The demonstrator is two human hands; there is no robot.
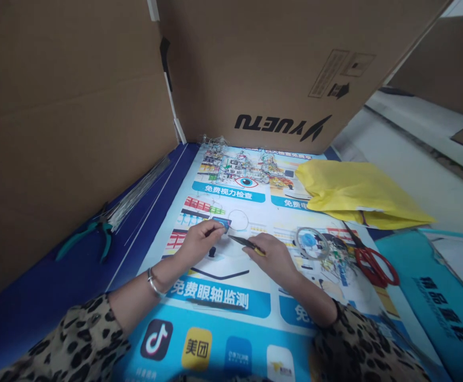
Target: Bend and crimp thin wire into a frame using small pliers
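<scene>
My left hand (200, 240) rests on a printed poster (231, 297), fingers pinched on a thin wire loop (238, 219) near a small blue piece (223, 223). My right hand (273, 257) is closed round slim yellow-handled pliers (247, 244), whose tip points left toward the loop. Both wrists lie flat on the poster, and the left one wears a silver bangle (154, 284).
Teal-handled pliers (92, 233) and a bundle of straight wires (139, 191) lie at left on the blue mat. A coil of wire (311, 242), red scissors (372, 262) and a yellow bag (354, 193) lie at right. Cardboard walls (279, 69) stand behind.
</scene>
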